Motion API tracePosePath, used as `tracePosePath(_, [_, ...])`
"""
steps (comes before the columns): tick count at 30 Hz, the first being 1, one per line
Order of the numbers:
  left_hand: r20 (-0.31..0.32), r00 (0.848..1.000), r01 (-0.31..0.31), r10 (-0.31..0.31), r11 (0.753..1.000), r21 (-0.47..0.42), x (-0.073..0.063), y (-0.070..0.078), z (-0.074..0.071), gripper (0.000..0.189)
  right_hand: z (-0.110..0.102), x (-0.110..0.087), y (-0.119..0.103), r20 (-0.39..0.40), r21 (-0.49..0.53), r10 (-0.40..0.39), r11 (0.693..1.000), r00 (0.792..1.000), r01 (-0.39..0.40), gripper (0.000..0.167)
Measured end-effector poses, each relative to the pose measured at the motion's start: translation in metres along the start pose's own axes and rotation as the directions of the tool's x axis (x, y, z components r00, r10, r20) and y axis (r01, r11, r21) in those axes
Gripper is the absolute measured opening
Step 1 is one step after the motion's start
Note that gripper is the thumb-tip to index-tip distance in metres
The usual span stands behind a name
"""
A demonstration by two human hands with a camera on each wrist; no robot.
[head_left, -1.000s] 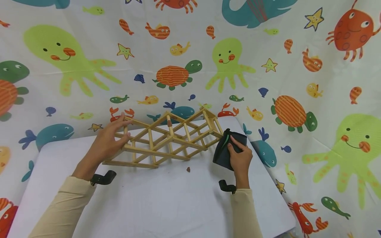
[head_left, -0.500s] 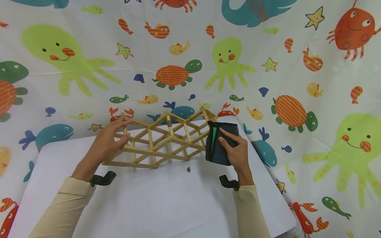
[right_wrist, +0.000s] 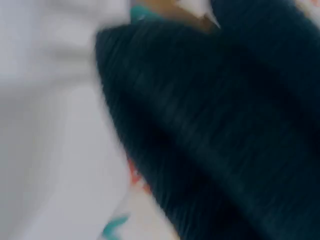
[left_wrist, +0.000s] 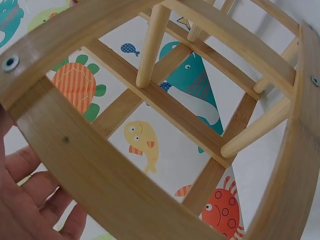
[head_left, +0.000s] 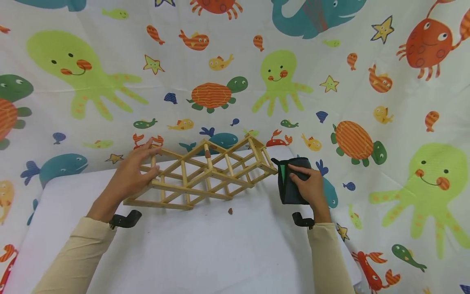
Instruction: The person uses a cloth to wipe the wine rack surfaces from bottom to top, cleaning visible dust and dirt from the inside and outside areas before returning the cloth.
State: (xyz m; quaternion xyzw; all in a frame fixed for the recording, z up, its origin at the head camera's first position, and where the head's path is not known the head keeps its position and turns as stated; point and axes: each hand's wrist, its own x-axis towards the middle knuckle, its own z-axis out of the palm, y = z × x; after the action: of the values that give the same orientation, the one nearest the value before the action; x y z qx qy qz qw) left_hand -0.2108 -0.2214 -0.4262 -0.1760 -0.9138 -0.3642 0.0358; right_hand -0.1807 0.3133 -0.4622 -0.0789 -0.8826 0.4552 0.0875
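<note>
A wooden lattice rack (head_left: 198, 175) of pale slats and round dowels stands on the white table, its zigzag frame stretched out. My left hand (head_left: 131, 169) grips its left end, thumb and fingers spread about the end posts. Up close in the left wrist view, fingers (left_wrist: 42, 190) show behind a wide slat (left_wrist: 100, 165). Just off the rack's right end, my right hand (head_left: 308, 181) pinches a dark folded cloth (head_left: 290, 194) with a green strip showing in its fold. This cloth (right_wrist: 200, 125) fills much of the right wrist view, blurred, and hides the hand there.
A small brown piece (head_left: 230, 211) lies on the white tabletop (head_left: 213, 249) in front of the rack. Behind and to the right hangs a curtain (head_left: 227, 36) printed with sea animals, close to the table's edges.
My right hand brought the cloth left over the rack's right end, then moved it back right, off the rack. My left hand and the rack have stayed in place.
</note>
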Motion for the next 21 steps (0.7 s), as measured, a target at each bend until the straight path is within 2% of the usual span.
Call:
tracePosePath(3, [-0.002,1.0,0.003,-0.003,1.0,0.001,0.0,-0.002,-0.001,0.062,-0.004,0.003,-0.021,0.046,0.174,-0.022,0.985,0.999,0.014,0.035])
tracePosePath(6, [-0.016,1.0,0.017,-0.018,1.0,-0.008,0.0,-0.004,0.0,0.061,-0.003,0.011,-0.045,0.152,0.329,-0.027,0.944,0.988,-0.024,0.039])
tracePosePath(8, [-0.028,0.999,0.027,-0.027,1.0,-0.011,0.0,-0.005,0.002,0.061,0.002,0.017,-0.056,0.231,0.378,-0.037,0.924,0.972,-0.054,0.04])
tracePosePath(11, [-0.035,0.998,0.042,-0.042,0.999,-0.013,0.0,-0.004,0.005,0.06,0.01,0.025,-0.059,0.33,0.38,-0.032,0.919,0.943,-0.102,0.039])
tracePosePath(14, [-0.031,0.998,0.054,-0.054,0.999,-0.006,0.001,-0.002,0.006,0.06,0.012,0.032,-0.047,0.359,0.3,-0.012,0.948,0.933,-0.104,0.037])
tracePosePath(18, [-0.037,0.998,0.057,-0.056,0.998,0.001,0.002,-0.001,0.006,0.058,0.004,0.04,-0.022,0.305,0.071,0.034,0.996,0.952,-0.059,0.035])
tracePosePath(21, [-0.042,0.997,0.057,-0.057,0.998,0.003,0.002,-0.001,0.006,0.057,-0.004,0.043,-0.011,0.239,-0.143,0.039,0.99,0.97,-0.004,0.033])
